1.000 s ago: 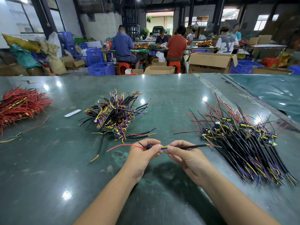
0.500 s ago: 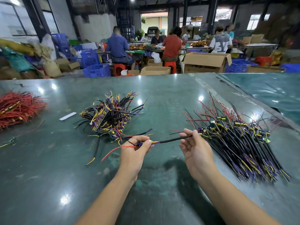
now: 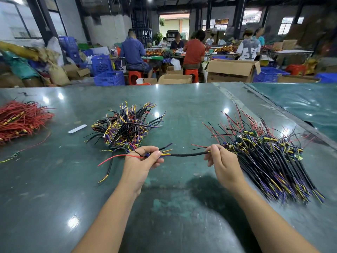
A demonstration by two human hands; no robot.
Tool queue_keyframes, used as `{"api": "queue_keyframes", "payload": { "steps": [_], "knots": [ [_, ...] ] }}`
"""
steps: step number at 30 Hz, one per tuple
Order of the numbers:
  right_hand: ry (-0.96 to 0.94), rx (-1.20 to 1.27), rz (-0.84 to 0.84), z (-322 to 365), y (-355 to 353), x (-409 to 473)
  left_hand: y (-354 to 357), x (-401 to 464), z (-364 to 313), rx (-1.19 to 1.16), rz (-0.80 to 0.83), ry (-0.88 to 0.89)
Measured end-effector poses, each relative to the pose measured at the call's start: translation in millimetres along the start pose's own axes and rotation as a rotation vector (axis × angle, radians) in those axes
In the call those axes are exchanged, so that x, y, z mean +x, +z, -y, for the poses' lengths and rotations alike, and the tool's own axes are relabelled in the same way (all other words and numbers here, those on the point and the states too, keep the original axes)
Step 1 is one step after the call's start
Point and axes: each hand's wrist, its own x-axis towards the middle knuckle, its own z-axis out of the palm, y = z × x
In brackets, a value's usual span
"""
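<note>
A black sheathed wire piece (image 3: 187,154) with yellow, purple and red leads stretches between my two hands above the green table (image 3: 191,106). My left hand (image 3: 140,164) pinches its left end, where a red lead trails out to the left. My right hand (image 3: 221,161) pinches its right end between thumb and forefinger, close to the near edge of a big aligned pile of black wire pieces (image 3: 269,157) on the right. A tangled heap of similar wires (image 3: 125,126) lies just beyond my left hand.
A pile of red wires (image 3: 20,118) lies at the table's left edge, with a white strip (image 3: 77,129) beside it. Beyond the table's far edge stand cardboard boxes (image 3: 231,70), blue crates (image 3: 109,78) and several seated people.
My hands have drawn further apart, stretching the black wire piece out between them. My right hand has moved right, toward the big pile.
</note>
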Motion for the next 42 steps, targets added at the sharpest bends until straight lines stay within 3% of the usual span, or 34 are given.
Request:
{"api": "queue_keyframes", "payload": {
  "steps": [6,10,15,18,20,23,27,29,31,38,40,42],
  "knots": [
    [0.039,-0.053,-0.150,4.0,0.8,-1.8,8.4,-3.4,6.1,0.021,0.035,-0.045],
    [0.162,-0.078,-0.275,6.0,3.1,2.7,15.9,-6.4,6.6,-0.054,0.053,-0.038],
    [0.482,0.210,-0.342,-2.0,4.0,12.1,31.7,-16.9,10.8,-0.208,0.153,-0.131],
    [0.618,0.354,-0.242,-1.5,0.5,11.2,33.3,-18.0,13.3,-0.243,0.109,-0.167],
    [0.558,0.090,-0.114,5.3,-1.2,3.9,28.3,-15.1,13.4,-0.222,0.035,-0.150],
    [0.257,-0.310,-0.061,26.8,6.0,-14.2,23.2,-11.8,12.5,-0.209,-0.041,-0.128],
    [-0.202,-0.353,-0.113,41.6,21.7,-26.6,22.8,-12.3,13.0,-0.188,-0.041,-0.122],
    [-0.353,-0.374,-0.061,36.8,25.7,-28.9,21.4,-12.3,11.9,-0.180,-0.018,-0.120],
    [-0.383,-0.458,-0.008,32.4,26.2,-29.0,19.5,-11.9,8.8,-0.184,0.004,-0.116],
    [-0.505,-0.628,-0.109,28.6,21.1,-24.5,12.8,-11.1,3.4,-0.153,0.090,-0.104],
    [-0.511,-0.547,0.027,28.3,17.6,-23.3,12.2,-10.9,2.7,-0.218,0.131,-0.138],
    [-0.389,-0.463,0.234,31.2,12.7,-22.0,9.7,-8.6,1.5,-0.321,0.150,-0.174]
  ]
}}
